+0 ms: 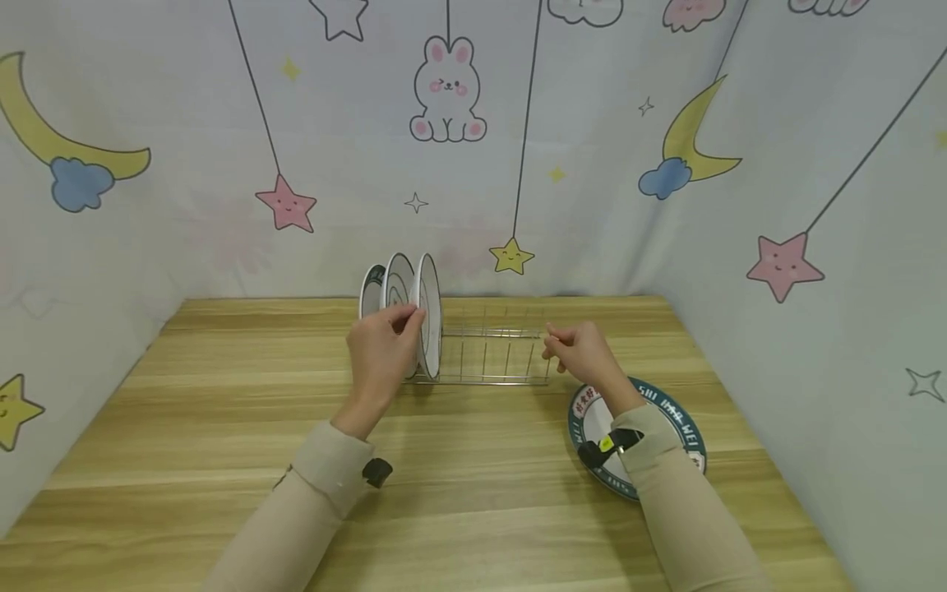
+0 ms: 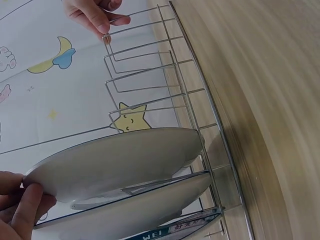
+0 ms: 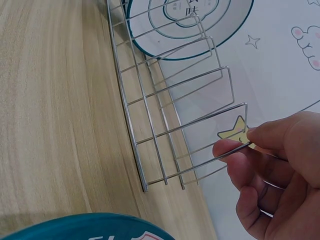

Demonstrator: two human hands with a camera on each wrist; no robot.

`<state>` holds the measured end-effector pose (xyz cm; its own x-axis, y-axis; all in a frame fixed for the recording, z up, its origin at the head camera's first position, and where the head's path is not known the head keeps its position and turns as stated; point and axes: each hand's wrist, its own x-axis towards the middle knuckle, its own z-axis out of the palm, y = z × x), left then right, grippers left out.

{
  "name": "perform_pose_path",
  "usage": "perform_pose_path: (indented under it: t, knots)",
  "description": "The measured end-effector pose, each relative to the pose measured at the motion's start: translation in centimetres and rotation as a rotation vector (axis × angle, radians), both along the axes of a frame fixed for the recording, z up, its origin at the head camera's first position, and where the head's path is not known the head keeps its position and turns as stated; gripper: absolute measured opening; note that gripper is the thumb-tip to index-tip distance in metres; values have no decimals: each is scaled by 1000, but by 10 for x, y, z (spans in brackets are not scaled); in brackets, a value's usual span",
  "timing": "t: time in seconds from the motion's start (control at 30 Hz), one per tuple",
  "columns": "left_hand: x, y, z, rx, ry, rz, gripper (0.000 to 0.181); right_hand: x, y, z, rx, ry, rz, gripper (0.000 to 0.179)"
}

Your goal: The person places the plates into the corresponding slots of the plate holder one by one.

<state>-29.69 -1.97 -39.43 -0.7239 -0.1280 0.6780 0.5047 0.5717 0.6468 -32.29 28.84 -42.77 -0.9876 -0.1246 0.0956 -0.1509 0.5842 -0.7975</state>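
Observation:
A wire dish rack (image 1: 496, 380) stands on the wooden table, with several plates upright in its left end. My left hand (image 1: 381, 341) pinches the upper rim of the rightmost plate (image 1: 431, 321) between thumb and fingers. In the left wrist view that plate's pale underside (image 2: 120, 155) rests among the wires, next to a second plate (image 2: 125, 210). At the rack's right end, my right hand (image 1: 584, 349) pinches the top of the last wire divider, as the right wrist view shows with the thumb and index finger on the wire (image 3: 215, 159).
A plate with a dark green lettered rim (image 1: 691, 432) lies flat on the table (image 1: 473, 485), partly under my right forearm. Behind the rack hangs a white curtain (image 1: 355, 148) printed with stars, moons and a rabbit. It also closes off both sides.

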Motion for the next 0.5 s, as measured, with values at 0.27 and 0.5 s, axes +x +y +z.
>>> perform_pose_path:
  t: [0.27, 0.5]
  knots:
    - [4, -10, 0, -60, 25, 40, 15, -1, -1, -1, 10, -3, -7, 34]
    - [8, -26, 1, 25, 34, 19, 15, 0, 1, 1, 13, 8, -4, 32]
